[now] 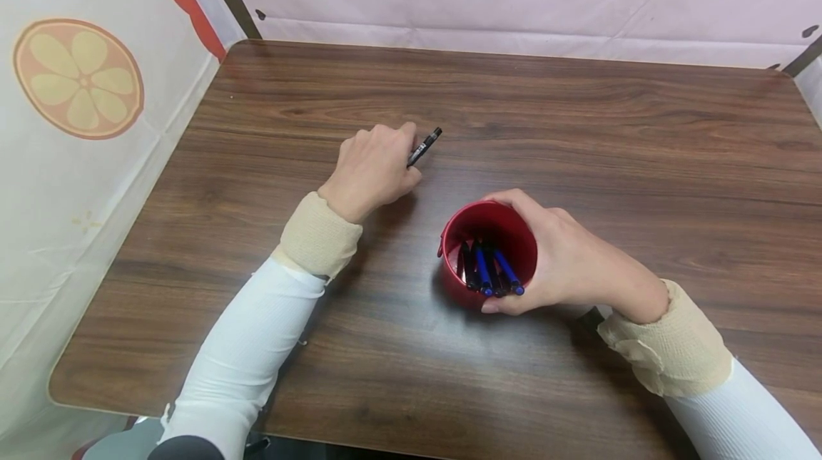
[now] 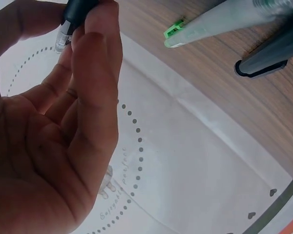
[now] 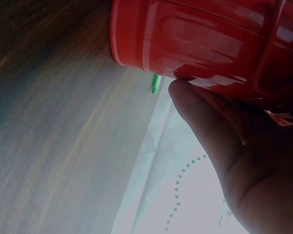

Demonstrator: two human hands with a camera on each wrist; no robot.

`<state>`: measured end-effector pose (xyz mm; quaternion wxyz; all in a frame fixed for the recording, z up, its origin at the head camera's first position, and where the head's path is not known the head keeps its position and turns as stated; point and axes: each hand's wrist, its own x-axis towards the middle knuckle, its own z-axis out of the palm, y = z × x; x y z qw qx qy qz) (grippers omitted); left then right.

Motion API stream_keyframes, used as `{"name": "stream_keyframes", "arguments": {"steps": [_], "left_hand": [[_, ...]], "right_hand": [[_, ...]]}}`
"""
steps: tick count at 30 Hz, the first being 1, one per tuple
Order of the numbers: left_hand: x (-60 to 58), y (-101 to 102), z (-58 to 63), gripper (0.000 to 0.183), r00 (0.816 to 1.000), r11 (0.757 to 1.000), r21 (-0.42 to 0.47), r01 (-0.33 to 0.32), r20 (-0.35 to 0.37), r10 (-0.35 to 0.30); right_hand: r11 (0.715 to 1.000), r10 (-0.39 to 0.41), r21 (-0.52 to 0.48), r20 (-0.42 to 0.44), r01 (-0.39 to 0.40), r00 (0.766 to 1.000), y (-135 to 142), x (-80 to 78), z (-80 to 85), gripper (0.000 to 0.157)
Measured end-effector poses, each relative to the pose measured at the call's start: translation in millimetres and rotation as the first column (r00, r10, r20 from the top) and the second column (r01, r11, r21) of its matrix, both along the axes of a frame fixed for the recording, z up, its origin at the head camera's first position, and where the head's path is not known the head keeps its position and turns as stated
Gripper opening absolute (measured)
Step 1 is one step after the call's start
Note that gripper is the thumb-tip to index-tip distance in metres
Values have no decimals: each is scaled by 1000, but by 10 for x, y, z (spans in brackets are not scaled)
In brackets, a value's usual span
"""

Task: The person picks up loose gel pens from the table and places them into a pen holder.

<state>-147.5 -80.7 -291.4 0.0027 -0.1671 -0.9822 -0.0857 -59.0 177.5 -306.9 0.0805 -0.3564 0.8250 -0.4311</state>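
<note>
My left hand (image 1: 379,164) pinches a black pen (image 1: 426,145) above the middle of the table. In the left wrist view, the pen's dark end (image 2: 78,13) sits between thumb and fingertips. A red metal bucket (image 1: 454,294) stands tilted in the head view, with my right hand (image 1: 565,253) gripping its right side. Several black and blue pens (image 1: 483,271) lean inside it. The right wrist view shows the bucket's glossy wall (image 3: 195,44) against the thumb (image 3: 205,122).
A clear pen with a green clip (image 2: 210,29) and a dark pen (image 2: 268,56) lie near the left hand, hidden from the head view. A green tip (image 3: 155,84) shows past the bucket. Wood-grain table (image 1: 642,160) extends around; white printed cloth (image 1: 514,11) hangs behind.
</note>
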Motion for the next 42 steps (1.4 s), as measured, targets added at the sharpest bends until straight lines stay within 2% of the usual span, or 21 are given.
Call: {"name": "stream_keyframes", "arguments": {"steps": [19,34,42], "left_hand": [[23,37,49,20,998,995,100,12,-62,-5],[98,89,119,21,989,984,163,76,-139,-53],[129,110,137,21,986,978,191,86,-159,-56]], "right_hand": [[1000,-9,9,-14,9,1000,-2,6,-1,100],[1000,-14,13,-9,14,1000,-3,9,3,99],[1000,-13,12,-12,14,1000,-6,16,-8,98]]}}
